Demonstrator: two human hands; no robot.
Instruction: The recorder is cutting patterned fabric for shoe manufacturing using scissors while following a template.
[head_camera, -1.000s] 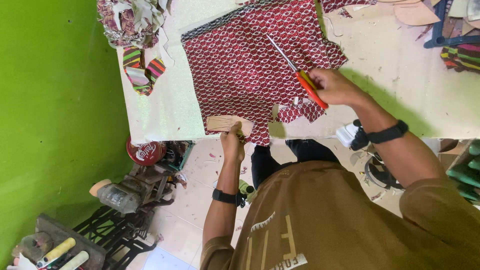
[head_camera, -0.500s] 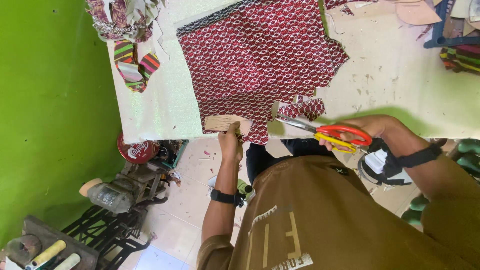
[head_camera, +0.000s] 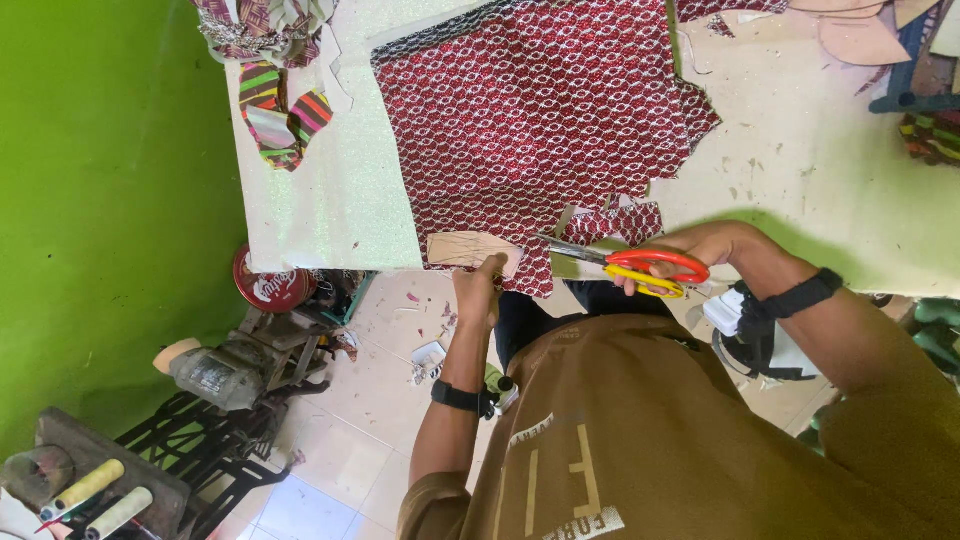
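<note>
Left hand (head_camera: 480, 285): arm nearly straight, reaching up to the near bench edge, fingertips pressing flat there, dark band on the wrist. Right hand (head_camera: 690, 255): forearm comes in from the right, elbow bent, dark strap round the wrist. Fingers curled shut through scissor loops, knuckles up, hand just at the near edge. Hands near each other, not touching.
</note>
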